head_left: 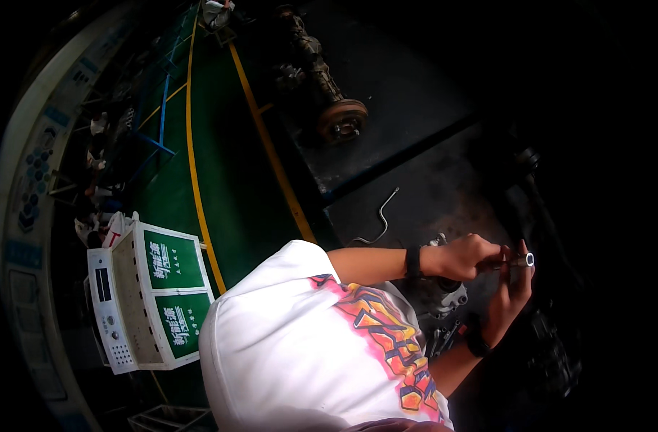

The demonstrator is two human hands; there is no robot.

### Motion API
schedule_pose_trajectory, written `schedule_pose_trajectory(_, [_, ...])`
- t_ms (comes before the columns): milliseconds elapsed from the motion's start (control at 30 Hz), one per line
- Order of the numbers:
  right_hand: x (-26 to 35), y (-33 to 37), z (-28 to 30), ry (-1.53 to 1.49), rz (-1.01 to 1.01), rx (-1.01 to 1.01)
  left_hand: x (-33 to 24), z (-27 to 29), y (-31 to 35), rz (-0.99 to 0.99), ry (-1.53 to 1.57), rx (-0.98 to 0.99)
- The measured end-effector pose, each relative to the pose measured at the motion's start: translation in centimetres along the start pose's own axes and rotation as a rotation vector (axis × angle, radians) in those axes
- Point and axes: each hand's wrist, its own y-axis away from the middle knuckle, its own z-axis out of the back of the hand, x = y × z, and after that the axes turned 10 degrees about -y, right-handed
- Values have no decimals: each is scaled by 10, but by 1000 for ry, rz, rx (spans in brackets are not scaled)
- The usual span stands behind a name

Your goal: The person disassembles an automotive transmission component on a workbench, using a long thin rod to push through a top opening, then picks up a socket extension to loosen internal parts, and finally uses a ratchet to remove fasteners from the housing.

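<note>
Way off left of the grip, white and green cabinet (150, 297) on green floor (228, 180) with yellow lines; up above, rusty axle hub (341, 119) on a dark bench (415, 108). Bent rod (381, 216) just left. Left hand (467, 256) fisted round a small metal socket tool (523, 261), right hand (512, 297) pinching its shiny end. Everything right of that lost in shadow.

1. There is one view only, from a fisheye camera worn on the person's head.
2. It looks steeply down past the white shirt (300, 338) to the hands, which are close.
3. The green floor (228, 173) and an axle (322, 79) lie farther off, with straight lines bending near the rim.
</note>
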Motion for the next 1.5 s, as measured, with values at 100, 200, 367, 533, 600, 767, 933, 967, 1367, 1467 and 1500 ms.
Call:
schedule_pose_trajectory(100, [-4, 2, 6, 241, 99, 26, -17, 5, -1, 97, -104, -30])
schedule_pose_trajectory(200, [-13, 6, 15, 344, 111, -4, -18, 6, -3, 90, -58, 22])
schedule_pose_trajectory(367, [-5, -2, -4, 200, 141, -68, -18, 14, -4, 21, 101, 133])
schedule_pose_trajectory(533, [-4, -4, 2, 235, 217, -4, -15, 10, -6, 86, 121, 30])
schedule_pose_trajectory(600, [-5, -2, 2, 291, 267, -6, -10, 8, -6, 75, 106, -9])
schedule_pose_trajectory(767, [0, 1, 6, 327, 222, -53, -19, 7, -14, 18, 52, 59])
schedule_pose_trajectory(933, [10, 4, 5, 190, 146, -36, -30, 15, -12, 188, 222, 287])
schedule_pose_trajectory(967, [10, 4, 4, 93, 93, -13, -27, 12, -10, 146, 186, 248])
schedule_pose_trajectory(1367, [7, 1, 13, 320, 311, -59, -23, 13, -23, 63, 15, 306])
schedule_pose_trajectory(1467, [12, 3, 9, 235, 196, -11, -24, 19, -14, 227, 333, 374])
schedule_pose_trajectory(1500, [12, 4, 6, 146, 133, -3, -16, 24, -8, 254, 314, 415])
